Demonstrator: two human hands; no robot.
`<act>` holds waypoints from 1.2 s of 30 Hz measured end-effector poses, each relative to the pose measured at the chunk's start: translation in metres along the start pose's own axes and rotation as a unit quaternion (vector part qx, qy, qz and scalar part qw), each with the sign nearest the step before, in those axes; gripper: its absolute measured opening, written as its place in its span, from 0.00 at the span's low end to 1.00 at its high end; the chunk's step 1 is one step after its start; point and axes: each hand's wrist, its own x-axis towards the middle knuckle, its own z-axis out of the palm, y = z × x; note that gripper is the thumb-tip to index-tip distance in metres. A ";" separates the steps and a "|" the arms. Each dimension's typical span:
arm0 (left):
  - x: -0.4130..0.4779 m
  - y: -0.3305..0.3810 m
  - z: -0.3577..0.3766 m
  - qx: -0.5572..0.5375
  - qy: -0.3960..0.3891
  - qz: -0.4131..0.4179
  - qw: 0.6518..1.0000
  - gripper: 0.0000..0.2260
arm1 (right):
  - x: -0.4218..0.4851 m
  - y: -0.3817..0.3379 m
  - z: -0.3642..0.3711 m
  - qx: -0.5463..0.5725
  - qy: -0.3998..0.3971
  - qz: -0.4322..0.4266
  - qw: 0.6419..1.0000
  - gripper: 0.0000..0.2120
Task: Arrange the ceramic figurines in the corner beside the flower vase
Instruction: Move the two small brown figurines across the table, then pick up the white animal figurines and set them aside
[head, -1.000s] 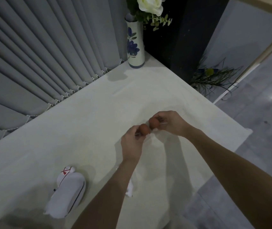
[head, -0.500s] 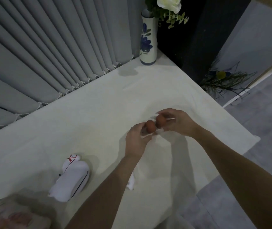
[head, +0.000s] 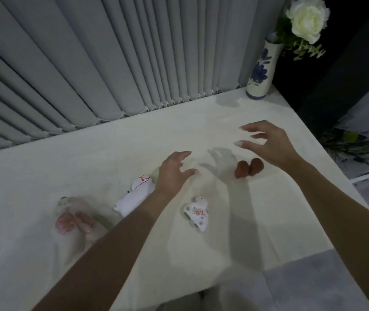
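Two small brown figurines (head: 248, 168) stand side by side on the white table (head: 134, 140), below my right hand (head: 268, 142), which hovers open above them with fingers spread. My left hand (head: 174, 171) is open too, held over the table to their left. A white figurine with red marks (head: 136, 194) lies partly under my left wrist. A small white figurine with orange and blue spots (head: 197, 213) lies nearer me. A blurred pink and white figurine (head: 73, 218) lies at the left. The blue-flowered vase (head: 261, 72) with a white rose stands in the far right corner.
Grey pleated curtains (head: 89, 63) hang along the table's far edge. A green plant (head: 354, 142) lies on the floor past the right edge. The table's near edge drops to grey floor (head: 313, 283) at bottom right.
Both hands let go of the brown figurines, which now stand on the table. The hands lifted and spread apart. The view swung left, revealing more figurines.
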 end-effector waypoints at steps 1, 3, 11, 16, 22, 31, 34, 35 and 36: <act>-0.003 -0.006 -0.010 0.020 0.008 -0.003 1.000 0.23 | -0.001 -0.008 0.009 0.000 -0.015 -0.014 1.000 0.16; -0.008 -0.022 -0.030 0.074 0.029 -0.019 0.997 0.23 | -0.006 -0.019 0.034 -0.018 -0.067 -0.027 0.997 0.14; -0.024 -0.101 -0.093 0.156 -0.048 -0.288 0.944 0.36 | -0.057 -0.008 0.118 -0.222 -0.379 0.089 0.894 0.32; -0.038 -0.113 -0.089 0.056 -0.076 -0.325 0.941 0.22 | -0.073 -0.013 0.132 -0.226 -0.370 0.086 0.897 0.30; -0.056 -0.109 -0.085 0.010 -0.100 -0.265 0.959 0.29 | -0.087 -0.022 0.146 -0.216 -0.351 0.061 0.909 0.22; -0.081 -0.090 -0.065 0.051 -0.088 -0.146 0.984 0.20 | -0.083 -0.023 0.133 -0.136 -0.317 0.062 0.936 0.20; -0.080 -0.085 -0.070 0.094 -0.148 -0.129 0.976 0.26 | -0.069 -0.020 0.117 -0.134 -0.300 0.052 0.943 0.19; -0.079 -0.083 -0.071 0.106 -0.163 -0.120 0.974 0.29 | -0.064 -0.019 0.111 -0.139 -0.296 0.047 0.944 0.18; -0.077 -0.081 -0.071 0.117 -0.173 -0.108 0.972 0.31 | -0.058 -0.018 0.106 -0.149 -0.292 0.040 0.944 0.17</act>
